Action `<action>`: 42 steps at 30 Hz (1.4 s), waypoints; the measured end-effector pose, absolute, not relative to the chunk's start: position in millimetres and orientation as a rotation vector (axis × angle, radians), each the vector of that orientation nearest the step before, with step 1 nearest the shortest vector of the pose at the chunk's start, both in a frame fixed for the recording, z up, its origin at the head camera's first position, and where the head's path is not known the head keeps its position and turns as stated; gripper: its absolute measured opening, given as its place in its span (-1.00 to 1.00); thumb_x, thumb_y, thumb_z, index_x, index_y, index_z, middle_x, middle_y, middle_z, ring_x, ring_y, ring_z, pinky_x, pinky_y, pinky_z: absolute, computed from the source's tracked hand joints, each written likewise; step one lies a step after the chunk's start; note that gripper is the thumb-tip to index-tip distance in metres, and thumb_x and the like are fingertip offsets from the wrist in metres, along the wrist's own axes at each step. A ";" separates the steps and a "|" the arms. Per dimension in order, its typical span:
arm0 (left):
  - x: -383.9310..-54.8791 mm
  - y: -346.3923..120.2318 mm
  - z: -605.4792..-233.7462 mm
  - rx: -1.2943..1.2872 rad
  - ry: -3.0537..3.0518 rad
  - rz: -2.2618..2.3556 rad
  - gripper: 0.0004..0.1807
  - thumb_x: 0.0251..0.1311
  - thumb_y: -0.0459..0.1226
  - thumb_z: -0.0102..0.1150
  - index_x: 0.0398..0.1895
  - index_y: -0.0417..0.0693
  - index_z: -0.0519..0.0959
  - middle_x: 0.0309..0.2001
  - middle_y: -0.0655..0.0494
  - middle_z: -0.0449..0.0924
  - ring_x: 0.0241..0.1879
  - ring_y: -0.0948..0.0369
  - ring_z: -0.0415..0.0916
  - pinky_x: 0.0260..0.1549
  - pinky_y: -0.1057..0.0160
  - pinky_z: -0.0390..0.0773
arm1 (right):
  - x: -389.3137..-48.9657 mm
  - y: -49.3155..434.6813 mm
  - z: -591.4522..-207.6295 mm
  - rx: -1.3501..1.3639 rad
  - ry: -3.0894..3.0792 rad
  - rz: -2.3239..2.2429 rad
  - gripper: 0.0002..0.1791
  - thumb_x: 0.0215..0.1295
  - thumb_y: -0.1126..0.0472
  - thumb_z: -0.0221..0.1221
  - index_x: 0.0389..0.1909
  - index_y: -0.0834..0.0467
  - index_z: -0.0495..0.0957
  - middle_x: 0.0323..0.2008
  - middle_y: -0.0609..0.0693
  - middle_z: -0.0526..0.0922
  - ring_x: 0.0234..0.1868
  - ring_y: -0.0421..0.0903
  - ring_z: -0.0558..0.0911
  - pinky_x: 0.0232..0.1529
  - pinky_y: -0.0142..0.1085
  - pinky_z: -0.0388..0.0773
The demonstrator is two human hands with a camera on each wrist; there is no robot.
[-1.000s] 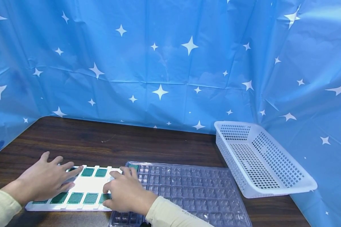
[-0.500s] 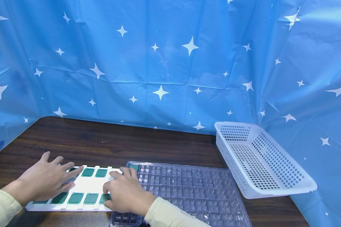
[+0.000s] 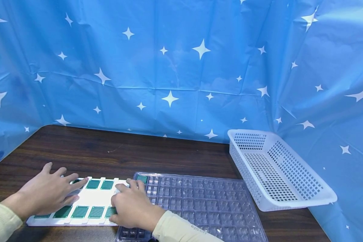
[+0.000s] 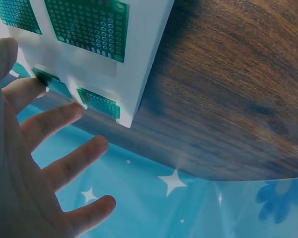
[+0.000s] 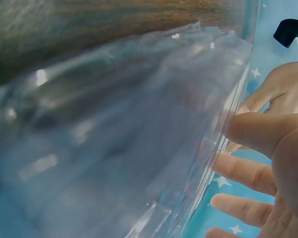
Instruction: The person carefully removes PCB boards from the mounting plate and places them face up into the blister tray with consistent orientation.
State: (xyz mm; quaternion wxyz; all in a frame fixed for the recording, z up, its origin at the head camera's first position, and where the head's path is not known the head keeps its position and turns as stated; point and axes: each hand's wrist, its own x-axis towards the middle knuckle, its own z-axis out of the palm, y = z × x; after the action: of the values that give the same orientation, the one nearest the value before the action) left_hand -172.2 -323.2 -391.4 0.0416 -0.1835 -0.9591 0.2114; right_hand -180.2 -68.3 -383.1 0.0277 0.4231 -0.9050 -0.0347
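Observation:
A white holder [image 3: 94,197] carries two rows of green perforated circuit boards [image 3: 80,211]. Across its left part lies my left hand [image 3: 46,191], fingers spread, thumb and index finger over the holder; the left wrist view shows them straight. My right hand [image 3: 136,206] is at the holder's right end, above the left edge of a clear plastic tray [image 3: 199,201]. Its thumb and index finger lie around the end board [image 3: 110,211], covering part of it. In the right wrist view the tray hides those fingertips, so any grip is unclear. One green board [image 3: 142,178] sits in the tray's far-left corner.
A white perforated basket [image 3: 272,164] stands at the right side of the dark wooden table [image 3: 133,148]. A blue curtain with white stars [image 3: 169,67] hangs behind the table and at both sides. The tray has many small compartments.

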 end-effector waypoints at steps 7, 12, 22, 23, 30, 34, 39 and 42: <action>-172.1 -322.7 -391.9 -0.553 -2.938 0.636 -0.43 0.19 0.25 0.09 0.17 0.23 0.57 0.01 0.12 0.67 -0.01 -0.10 0.59 -0.01 -0.47 0.38 | -179.7 -68.6 -383.1 1.301 -2.779 -0.135 -0.79 0.17 -0.27 0.25 -0.38 -0.26 0.67 0.28 -0.26 0.48 0.39 -0.04 0.32 0.33 -0.07 0.27; -172.4 -322.5 -392.4 -0.546 -2.943 0.640 -0.43 0.19 0.25 0.09 0.18 0.23 0.57 0.02 0.12 0.66 0.00 -0.11 0.58 -0.01 -0.48 0.37 | -179.6 -67.7 -382.3 1.300 -2.780 -0.141 -0.78 0.18 -0.26 0.25 -0.44 -0.24 0.66 0.30 -0.26 0.46 0.39 -0.05 0.32 0.33 -0.07 0.27; -172.5 -322.5 -392.5 -0.551 -2.944 0.645 -0.43 0.18 0.24 0.10 0.17 0.23 0.57 0.00 0.13 0.66 -0.03 -0.09 0.58 -0.02 -0.47 0.38 | -185.3 -63.7 -375.6 1.327 -2.831 -0.069 -0.80 0.25 -0.21 0.22 -0.32 -0.24 0.69 0.36 -0.23 0.41 0.44 -0.01 0.28 0.40 -0.01 0.24; -172.6 -322.4 -392.5 -0.550 -2.944 0.651 -0.43 0.18 0.24 0.10 0.17 0.23 0.57 0.00 0.13 0.66 -0.03 -0.09 0.58 -0.02 -0.47 0.38 | -185.7 -63.3 -375.3 1.324 -2.837 -0.066 -0.81 0.25 -0.21 0.22 -0.33 -0.24 0.68 0.36 -0.22 0.41 0.44 0.00 0.28 0.40 -0.01 0.24; -173.2 -320.8 -391.5 -0.535 -2.953 0.675 -0.43 0.16 0.24 0.11 0.17 0.22 0.57 -0.01 0.13 0.66 -0.03 -0.09 0.58 -0.01 -0.47 0.38 | -186.9 -60.6 -375.5 1.314 -2.830 -0.055 -0.81 0.24 -0.20 0.22 -0.41 -0.24 0.66 0.35 -0.22 0.43 0.43 0.01 0.31 0.39 -0.02 0.26; -174.2 -320.6 -391.2 -0.530 -2.964 0.691 -0.42 0.17 0.24 0.10 0.17 0.22 0.57 0.00 0.12 0.66 -0.03 -0.09 0.57 -0.01 -0.46 0.37 | -187.0 -59.4 -374.2 1.310 -2.819 -0.050 -0.81 0.24 -0.20 0.23 -0.40 -0.23 0.67 0.34 -0.21 0.44 0.42 0.01 0.32 0.39 0.00 0.26; -175.3 -321.7 -392.6 -0.523 -2.969 0.700 -0.40 0.17 0.27 0.07 0.19 0.23 0.56 0.01 0.12 0.66 -0.01 -0.10 0.57 0.00 -0.47 0.36 | -186.7 -57.0 -371.2 1.294 -2.826 -0.045 -0.81 0.24 -0.19 0.23 -0.45 -0.22 0.65 0.37 -0.20 0.41 0.43 0.00 0.32 0.40 0.00 0.26; -175.3 -322.7 -393.6 -0.529 -2.960 0.692 -0.40 0.18 0.28 0.06 0.19 0.24 0.56 0.01 0.13 0.66 -0.01 -0.10 0.57 -0.01 -0.47 0.36 | -186.5 -55.3 -369.9 1.295 -2.816 -0.033 -0.81 0.24 -0.18 0.24 -0.44 -0.21 0.66 0.37 -0.19 0.42 0.43 0.01 0.33 0.40 0.00 0.26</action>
State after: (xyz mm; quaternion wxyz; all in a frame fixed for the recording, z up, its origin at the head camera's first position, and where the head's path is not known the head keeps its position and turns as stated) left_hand -175.3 -322.7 -393.6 0.0282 -0.1715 -0.9589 0.2243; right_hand -186.5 -55.3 -369.9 0.0211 0.4177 -0.9083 -0.0108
